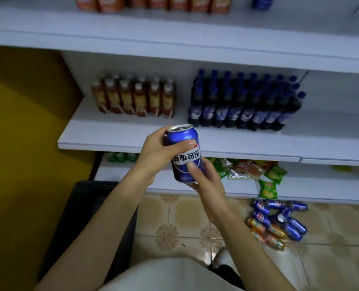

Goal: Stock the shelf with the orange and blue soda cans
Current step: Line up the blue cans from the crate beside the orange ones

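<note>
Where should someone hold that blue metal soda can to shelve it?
Round the curved side wall of the blue metal soda can, from the side, as the left hand does: it is nearly upright, so that leaves its flat base free.

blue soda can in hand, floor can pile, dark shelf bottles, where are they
blue soda can [182,158]: head view, its white label band
can pile [282,217]: head view, a blue can mid-pile
dark bottles [245,117]: head view, a front bottle's label
</note>
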{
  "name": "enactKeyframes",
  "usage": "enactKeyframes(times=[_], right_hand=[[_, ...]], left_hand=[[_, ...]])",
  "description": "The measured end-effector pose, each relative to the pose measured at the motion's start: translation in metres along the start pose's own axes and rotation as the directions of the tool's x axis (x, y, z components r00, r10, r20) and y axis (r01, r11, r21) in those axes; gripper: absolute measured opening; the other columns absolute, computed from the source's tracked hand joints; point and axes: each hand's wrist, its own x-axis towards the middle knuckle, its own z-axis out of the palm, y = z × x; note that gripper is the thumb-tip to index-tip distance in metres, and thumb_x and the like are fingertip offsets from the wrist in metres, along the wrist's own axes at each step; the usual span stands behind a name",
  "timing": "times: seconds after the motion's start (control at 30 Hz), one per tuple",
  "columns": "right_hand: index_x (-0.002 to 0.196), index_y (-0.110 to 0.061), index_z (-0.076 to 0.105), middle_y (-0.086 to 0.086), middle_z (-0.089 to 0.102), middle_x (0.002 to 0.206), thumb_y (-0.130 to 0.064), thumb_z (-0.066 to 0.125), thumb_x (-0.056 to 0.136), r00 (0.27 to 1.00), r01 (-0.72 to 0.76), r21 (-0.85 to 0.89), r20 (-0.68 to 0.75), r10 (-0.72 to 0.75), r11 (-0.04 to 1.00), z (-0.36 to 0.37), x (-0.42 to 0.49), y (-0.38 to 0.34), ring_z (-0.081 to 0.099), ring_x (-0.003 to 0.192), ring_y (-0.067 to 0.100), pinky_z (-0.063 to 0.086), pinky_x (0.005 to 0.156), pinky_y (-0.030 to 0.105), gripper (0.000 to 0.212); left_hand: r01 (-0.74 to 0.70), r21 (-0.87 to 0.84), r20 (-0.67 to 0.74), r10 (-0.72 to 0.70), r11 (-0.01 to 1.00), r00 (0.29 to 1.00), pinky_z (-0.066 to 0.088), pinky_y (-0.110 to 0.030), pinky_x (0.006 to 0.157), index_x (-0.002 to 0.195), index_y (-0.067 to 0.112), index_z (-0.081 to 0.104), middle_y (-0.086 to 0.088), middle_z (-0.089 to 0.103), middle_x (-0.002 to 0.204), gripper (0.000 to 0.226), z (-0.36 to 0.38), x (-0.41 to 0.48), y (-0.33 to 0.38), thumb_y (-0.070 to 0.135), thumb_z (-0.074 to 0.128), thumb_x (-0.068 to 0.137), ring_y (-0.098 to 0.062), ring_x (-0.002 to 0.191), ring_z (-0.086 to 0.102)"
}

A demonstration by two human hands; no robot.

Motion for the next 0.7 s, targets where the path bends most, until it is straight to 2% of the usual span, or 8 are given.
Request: enactKeyframes(times=[0.13,0.23,0.33,0.43,0.6,0.7], right_hand=[[0.127,-0.023,0.05,-0.008,0.063,0.117,-0.02,0.077,0.079,0.968,0.232,-0.234,-0.036,-0.247,0.944,-0.082,0.011,-0.051,0.062,0.104,0.005,0.052,0.09,0.026,0.055],[0.135,-0.027,0.042,-0.016,0.056,0.125,-0.026,0.078,0.077,0.903,0.37,-0.424,-0.045,-0.428,0.827,-0.138,0.021,-0.101,0.055,0.112,0.0,0.048,0.092,0.02,0.068],[0.135,-0.029,0.041,-0.017,0.056,0.125,-0.027,0.079,0.075,0.831,0.464,-0.512,-0.03,-0.556,0.723,-0.179,0.035,-0.159,0.056,0.11,-0.003,0.048,0.089,0.015,0.072],[0.13,-0.035,0.04,-0.016,0.058,0.121,-0.03,0.08,0.072,0.803,0.495,-0.565,0.009,-0.595,0.66,-0.205,0.054,-0.215,0.058,0.106,-0.004,0.049,0.084,0.013,0.071],[0.129,-0.031,0.038,-0.02,0.058,0.11,-0.036,0.079,0.071,0.794,0.501,-0.628,0.059,-0.605,0.596,-0.222,0.103,-0.286,0.061,0.098,0.0,0.053,0.08,0.017,0.072],[0.122,-0.028,0.04,-0.021,0.057,0.101,-0.036,0.078,0.07,0.78,0.501,-0.65,0.053,-0.624,0.571,-0.222,0.145,-0.32,0.062,0.093,0.004,0.054,0.078,0.025,0.065]], left_hand=[[-0.115,-0.006,0.067,0.115,0.993,0.991,0.054,-0.021,0.075,0.116,0.01,0.06,-0.004,0.07,0.104,0.055,0.092,0.03,0.04,0.008,0.084,0.066,-0.009,0.089,0.067],[-0.219,0.022,0.093,0.216,0.976,0.972,0.053,-0.02,0.071,0.111,0.013,0.057,-0.002,0.07,0.103,0.058,0.156,0.049,0.075,0.007,0.086,0.062,-0.007,0.088,0.067],[-0.335,0.067,0.117,0.326,0.94,0.938,0.056,-0.027,0.078,0.109,0.017,0.058,0.002,0.071,0.101,0.065,0.204,0.066,0.112,0.016,0.091,0.054,-0.011,0.092,0.068],[-0.433,0.119,0.13,0.418,0.894,0.899,0.057,-0.026,0.079,0.108,0.024,0.057,0.006,0.071,0.101,0.06,0.236,0.085,0.154,0.022,0.089,0.057,-0.006,0.092,0.067],[-0.53,0.197,0.167,0.505,0.825,0.847,0.057,-0.027,0.08,0.107,0.023,0.056,0.007,0.07,0.102,0.056,0.261,0.142,0.214,0.025,0.087,0.06,-0.005,0.093,0.068],[-0.558,0.247,0.176,0.529,0.792,0.83,0.057,-0.026,0.08,0.111,0.019,0.056,0.006,0.068,0.104,0.059,0.268,0.188,0.243,0.024,0.087,0.062,-0.007,0.094,0.067]])
